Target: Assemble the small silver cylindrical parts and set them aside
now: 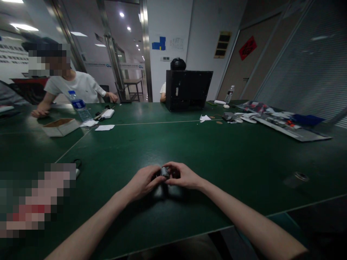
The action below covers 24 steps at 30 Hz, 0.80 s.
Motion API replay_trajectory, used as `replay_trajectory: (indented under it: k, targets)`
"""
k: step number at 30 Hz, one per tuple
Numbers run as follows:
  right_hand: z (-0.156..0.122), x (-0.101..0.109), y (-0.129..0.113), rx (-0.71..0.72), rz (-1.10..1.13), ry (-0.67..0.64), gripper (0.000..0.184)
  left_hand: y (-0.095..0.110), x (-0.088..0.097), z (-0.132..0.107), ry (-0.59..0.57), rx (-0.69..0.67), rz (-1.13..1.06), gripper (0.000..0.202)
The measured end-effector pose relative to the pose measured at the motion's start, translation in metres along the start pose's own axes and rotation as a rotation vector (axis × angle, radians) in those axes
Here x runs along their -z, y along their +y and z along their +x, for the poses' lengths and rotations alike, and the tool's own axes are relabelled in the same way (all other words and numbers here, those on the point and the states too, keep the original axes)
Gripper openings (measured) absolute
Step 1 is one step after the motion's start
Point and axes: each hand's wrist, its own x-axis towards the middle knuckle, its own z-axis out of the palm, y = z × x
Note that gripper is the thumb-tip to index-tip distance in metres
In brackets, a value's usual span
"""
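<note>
Left grip (143,182) and right grip (187,176) are both grasping a small grey cylinder (165,173), meeting it from opposite sides. They are holding it at the middle of the near part of the green tabletop (173,144); whether it is touching the surface, one cannot tell. Well apart to the right, a can-like object (298,178) is resting. Far left, an open box (62,129) is sitting beside a blue-capped bottle (80,106).
</note>
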Motion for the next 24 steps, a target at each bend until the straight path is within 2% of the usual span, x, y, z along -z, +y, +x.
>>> replay_trajectory:
  k: [6,11,18,24]
  targets:
    - [0.0007,-0.001,-0.0008,-0.036,0.073,-0.009,0.049,0.0005,0.0012,-0.0008,-0.004,-0.015,-0.004,0.028]
    - [0.0,0.0001,0.0014,0.013,0.047,-0.024,0.053,0.0017,0.001,-0.0018,0.005,0.003,-0.023,0.024]
    - [-0.0003,-0.0026,0.0057,0.099,-0.04,0.004,0.058,0.0,-0.0013,-0.003,0.048,-0.027,-0.067,0.027]
    - [-0.0015,-0.0075,0.0025,0.165,-0.218,0.05,0.057,-0.0026,-0.0022,-0.0033,0.062,-0.031,-0.043,0.03]
